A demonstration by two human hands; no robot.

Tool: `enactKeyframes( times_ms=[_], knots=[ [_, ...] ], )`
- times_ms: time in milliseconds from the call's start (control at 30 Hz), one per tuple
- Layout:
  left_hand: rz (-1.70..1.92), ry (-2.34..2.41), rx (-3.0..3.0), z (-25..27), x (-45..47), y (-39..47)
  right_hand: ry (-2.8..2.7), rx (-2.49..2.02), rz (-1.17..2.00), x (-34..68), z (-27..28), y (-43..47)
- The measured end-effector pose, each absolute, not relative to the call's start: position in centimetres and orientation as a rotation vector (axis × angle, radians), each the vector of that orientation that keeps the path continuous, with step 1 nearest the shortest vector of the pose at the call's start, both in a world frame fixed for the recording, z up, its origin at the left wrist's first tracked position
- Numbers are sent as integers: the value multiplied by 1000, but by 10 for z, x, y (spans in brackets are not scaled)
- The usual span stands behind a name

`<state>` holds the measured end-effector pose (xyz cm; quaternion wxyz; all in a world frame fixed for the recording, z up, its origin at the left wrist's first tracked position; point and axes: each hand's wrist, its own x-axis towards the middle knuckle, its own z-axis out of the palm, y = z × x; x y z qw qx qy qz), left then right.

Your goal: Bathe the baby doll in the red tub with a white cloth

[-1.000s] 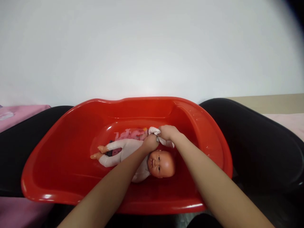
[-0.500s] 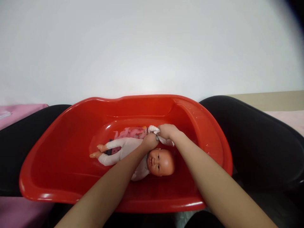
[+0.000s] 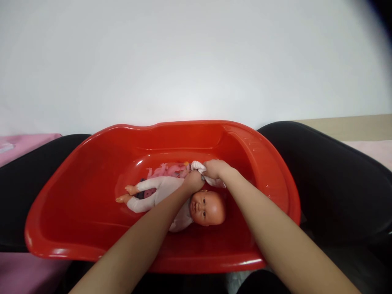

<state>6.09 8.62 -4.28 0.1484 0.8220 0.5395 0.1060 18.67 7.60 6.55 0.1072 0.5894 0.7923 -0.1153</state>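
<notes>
A baby doll [image 3: 200, 208] in white clothing lies on its back inside a red baby bathtub [image 3: 67, 196], head to the right and feet to the left. Just beyond its head and shoulder, my left hand [image 3: 194, 181] is closed on a white cloth [image 3: 198, 166]. My right hand [image 3: 215, 168] grips the same cloth close beside it, and a loose part hangs below the fingers. Whether the cloth belongs to the doll's clothing is hidden by the hands. My left forearm crosses over the doll's body.
Behind the doll lie a small pink doll [image 3: 171, 169] and some dark and pink items [image 3: 148, 192], partly covered. Black chairs [image 3: 327, 175] flank the tub. Pink fabric [image 3: 27, 147] is at the left, and a white wall [image 3: 196, 61] rises behind.
The hanging part of the cloth under my right hand has shifted slightly. Both hands and the doll stay in nearly the same place.
</notes>
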Motion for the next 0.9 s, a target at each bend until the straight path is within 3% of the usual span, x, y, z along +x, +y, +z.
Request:
enactKeyframes(
  times_ms=[733,900],
  knots=[
    [451,1506,2512,-45,61,87,2350,1692,-354,188,64,78],
    [351,1465,2505,-48,59,89,2377,1694,-365,190,65,77]
  ],
)
